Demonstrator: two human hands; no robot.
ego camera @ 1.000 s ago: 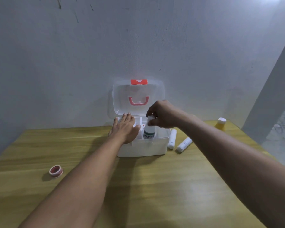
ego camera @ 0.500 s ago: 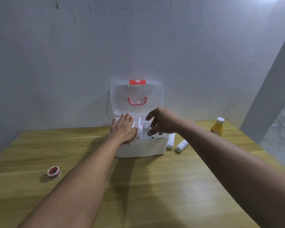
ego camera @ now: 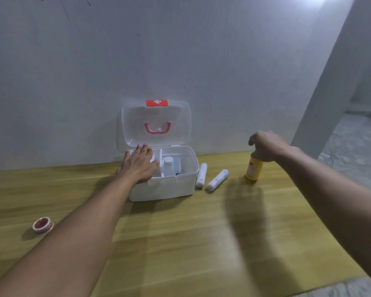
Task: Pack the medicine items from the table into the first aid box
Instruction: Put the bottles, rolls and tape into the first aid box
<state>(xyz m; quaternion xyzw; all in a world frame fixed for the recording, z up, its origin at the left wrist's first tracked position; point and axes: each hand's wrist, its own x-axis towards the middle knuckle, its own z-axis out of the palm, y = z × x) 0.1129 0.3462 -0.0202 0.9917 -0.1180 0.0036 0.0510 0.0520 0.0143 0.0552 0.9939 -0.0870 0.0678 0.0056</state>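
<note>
A white plastic first aid box [ego camera: 162, 189] with a clear hinged lid [ego camera: 156, 123], red handle and red latch was set open against the far wall on a yellow wooden table [ego camera: 180, 243]. The left hand [ego camera: 138, 166] was laid flat, fingers spread, over the left part of the box's inner tray. A white-capped bottle [ego camera: 169, 166] was seen upright inside the box. Two white rolled bandages [ego camera: 201, 175] [ego camera: 217, 180] were lying just right of the box. Farther right, the top of a yellow bottle [ego camera: 253, 170] was covered by the curled right hand [ego camera: 266, 147]; whether it was gripped could not be told. A red tape roll [ego camera: 42, 225] was lying near left.
</note>
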